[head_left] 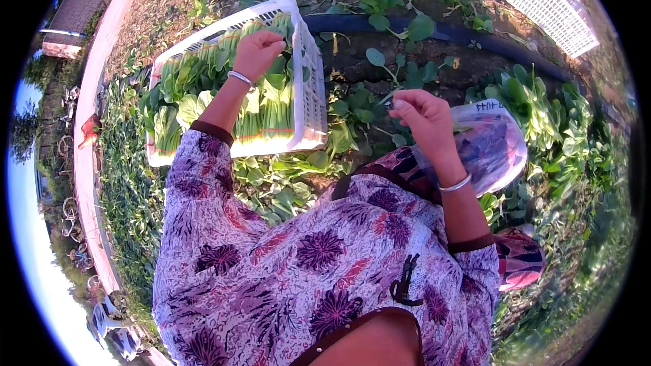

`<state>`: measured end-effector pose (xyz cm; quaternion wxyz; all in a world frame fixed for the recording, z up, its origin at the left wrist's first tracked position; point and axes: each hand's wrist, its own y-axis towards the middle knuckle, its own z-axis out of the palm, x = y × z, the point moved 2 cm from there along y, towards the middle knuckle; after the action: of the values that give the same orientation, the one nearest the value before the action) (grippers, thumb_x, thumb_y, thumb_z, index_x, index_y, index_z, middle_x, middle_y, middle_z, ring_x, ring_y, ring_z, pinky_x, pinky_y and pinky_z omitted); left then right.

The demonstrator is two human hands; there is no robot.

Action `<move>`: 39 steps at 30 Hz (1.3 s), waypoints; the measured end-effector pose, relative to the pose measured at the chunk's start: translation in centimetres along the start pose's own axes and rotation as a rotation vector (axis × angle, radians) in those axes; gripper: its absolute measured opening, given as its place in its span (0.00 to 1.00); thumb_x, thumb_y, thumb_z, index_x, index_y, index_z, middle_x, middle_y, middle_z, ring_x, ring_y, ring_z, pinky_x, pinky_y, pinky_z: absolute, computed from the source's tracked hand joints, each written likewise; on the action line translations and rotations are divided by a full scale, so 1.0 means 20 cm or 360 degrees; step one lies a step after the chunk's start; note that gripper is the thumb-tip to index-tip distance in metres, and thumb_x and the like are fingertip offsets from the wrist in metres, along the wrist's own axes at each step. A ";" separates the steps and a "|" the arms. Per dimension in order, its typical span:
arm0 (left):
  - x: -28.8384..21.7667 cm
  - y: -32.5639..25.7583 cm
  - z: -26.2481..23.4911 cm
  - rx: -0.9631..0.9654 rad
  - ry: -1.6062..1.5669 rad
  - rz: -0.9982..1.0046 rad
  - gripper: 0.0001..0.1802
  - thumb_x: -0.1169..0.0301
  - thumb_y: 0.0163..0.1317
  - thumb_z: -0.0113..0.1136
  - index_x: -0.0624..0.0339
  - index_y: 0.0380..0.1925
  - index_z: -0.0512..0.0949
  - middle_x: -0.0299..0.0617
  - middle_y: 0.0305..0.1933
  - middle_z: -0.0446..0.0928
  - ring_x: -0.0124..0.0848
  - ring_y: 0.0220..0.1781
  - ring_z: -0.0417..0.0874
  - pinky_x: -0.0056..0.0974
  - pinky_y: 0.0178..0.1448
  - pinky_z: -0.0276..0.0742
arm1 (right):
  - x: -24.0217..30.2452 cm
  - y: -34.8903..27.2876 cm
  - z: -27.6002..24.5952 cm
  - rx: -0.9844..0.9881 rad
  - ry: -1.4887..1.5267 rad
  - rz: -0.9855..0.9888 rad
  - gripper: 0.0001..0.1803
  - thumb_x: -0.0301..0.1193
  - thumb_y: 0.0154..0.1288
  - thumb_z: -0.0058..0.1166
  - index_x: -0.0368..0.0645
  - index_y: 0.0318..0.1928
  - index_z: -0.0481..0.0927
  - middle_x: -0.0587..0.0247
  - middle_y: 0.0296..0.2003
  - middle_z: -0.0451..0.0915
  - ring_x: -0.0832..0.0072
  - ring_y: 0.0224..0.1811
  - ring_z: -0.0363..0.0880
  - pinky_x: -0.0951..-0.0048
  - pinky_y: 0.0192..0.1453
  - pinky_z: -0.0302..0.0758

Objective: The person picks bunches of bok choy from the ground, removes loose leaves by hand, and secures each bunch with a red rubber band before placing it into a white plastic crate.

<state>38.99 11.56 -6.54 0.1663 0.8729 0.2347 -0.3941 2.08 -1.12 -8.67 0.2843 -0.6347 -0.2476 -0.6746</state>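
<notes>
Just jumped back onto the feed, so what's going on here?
A person's left hand is curled over a white slatted plastic crate packed with green leafy bundles tied with red bands. Their right hand, fingers bent, is by a pale-rimmed container with clear plastic. I can't tell whether either grips anything. Another white plastic crate sits at upper right.

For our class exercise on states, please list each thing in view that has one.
Left hand: loosely curled
Right hand: raised, fingers bent
Near white crate: open-topped, filled
Leafy-green bundles: tied, packed in rows
Far white crate: contents unclear
Pale plastic object: contents unclear
Bracelets: worn
</notes>
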 end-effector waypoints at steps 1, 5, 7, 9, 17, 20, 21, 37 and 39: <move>0.03 0.01 -0.01 0.0034 -0.0053 -0.0130 0.10 0.72 0.62 0.67 0.65 0.41 0.84 0.35 0.36 0.85 0.22 0.38 0.84 0.28 0.42 0.80 | -0.02 0.03 0.08 0.0118 0.0066 0.0109 0.09 0.26 0.65 0.60 0.33 0.41 0.83 0.65 0.30 0.83 0.83 0.29 0.79 0.79 0.33 0.75; 0.11 0.09 -0.04 0.0111 -0.0225 -0.0408 0.09 0.69 0.62 0.68 0.62 0.40 0.84 0.36 0.35 0.85 0.22 0.36 0.85 0.28 0.39 0.81 | -0.21 0.15 0.40 0.0488 0.0255 0.0486 0.09 0.29 0.63 0.62 0.33 0.38 0.83 0.65 0.27 0.83 0.83 0.26 0.79 0.79 0.30 0.75; 0.10 0.15 -0.01 0.0116 -0.0131 -0.0304 0.10 0.69 0.62 0.68 0.61 0.41 0.84 0.35 0.35 0.84 0.22 0.33 0.84 0.28 0.38 0.80 | -0.31 0.17 0.52 0.0601 0.0331 0.0643 0.10 0.30 0.62 0.63 0.34 0.37 0.83 0.64 0.27 0.83 0.82 0.25 0.79 0.78 0.28 0.74; 0.04 0.20 0.05 0.0085 0.0019 -0.0220 0.10 0.66 0.62 0.68 0.61 0.38 0.85 0.33 0.31 0.84 0.21 0.33 0.84 0.29 0.37 0.79 | -0.39 0.13 0.61 0.0667 0.0428 0.0802 0.11 0.30 0.61 0.64 0.33 0.37 0.82 0.62 0.27 0.83 0.81 0.24 0.79 0.78 0.27 0.74; 0.12 0.62 0.10 0.0360 0.1015 -0.0156 0.37 0.35 0.54 0.63 0.65 0.30 0.86 0.49 0.29 0.84 0.43 0.33 0.85 0.42 0.43 0.79 | -0.38 0.13 0.80 0.0464 -0.0169 0.0553 0.16 0.27 0.56 0.71 0.35 0.38 0.76 0.59 0.30 0.82 0.75 0.29 0.81 0.72 0.34 0.79; 0.11 0.68 0.14 0.0366 0.1090 -0.0164 0.40 0.33 0.53 0.62 0.67 0.31 0.86 0.53 0.33 0.85 0.45 0.36 0.86 0.43 0.45 0.80 | -0.32 0.15 0.79 0.0489 0.0237 0.0806 0.20 0.28 0.56 0.72 0.35 0.43 0.74 0.57 0.33 0.82 0.73 0.32 0.83 0.71 0.36 0.79; 0.10 0.69 0.16 0.0462 0.1119 -0.0165 0.42 0.31 0.52 0.62 0.69 0.33 0.86 0.57 0.37 0.85 0.48 0.40 0.87 0.45 0.48 0.79 | -0.33 0.14 0.79 0.0458 0.0301 0.0837 0.23 0.31 0.53 0.73 0.35 0.44 0.74 0.57 0.34 0.82 0.72 0.32 0.83 0.68 0.36 0.79; 0.15 0.74 0.23 0.0391 0.1445 -0.0565 0.29 0.48 0.56 0.61 0.66 0.41 0.86 0.59 0.45 0.84 0.51 0.51 0.85 0.46 0.57 0.77 | -0.20 0.20 0.83 0.0581 -0.0540 0.0617 0.20 0.26 0.48 0.57 0.30 0.43 0.72 0.39 0.34 0.83 0.40 0.39 0.84 0.48 0.49 0.78; 0.24 0.74 0.22 0.0435 0.1616 -0.0554 0.26 0.48 0.61 0.56 0.59 0.43 0.86 0.58 0.47 0.84 0.52 0.51 0.84 0.49 0.58 0.77 | -0.21 0.19 0.84 0.0546 -0.0481 0.0615 0.19 0.26 0.49 0.56 0.30 0.42 0.72 0.38 0.34 0.83 0.40 0.39 0.83 0.47 0.49 0.77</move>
<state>46.99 -1.55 -11.45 -0.1503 0.9152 0.3730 0.0277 16.99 8.16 -11.79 0.4703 -0.7060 -0.2721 -0.4542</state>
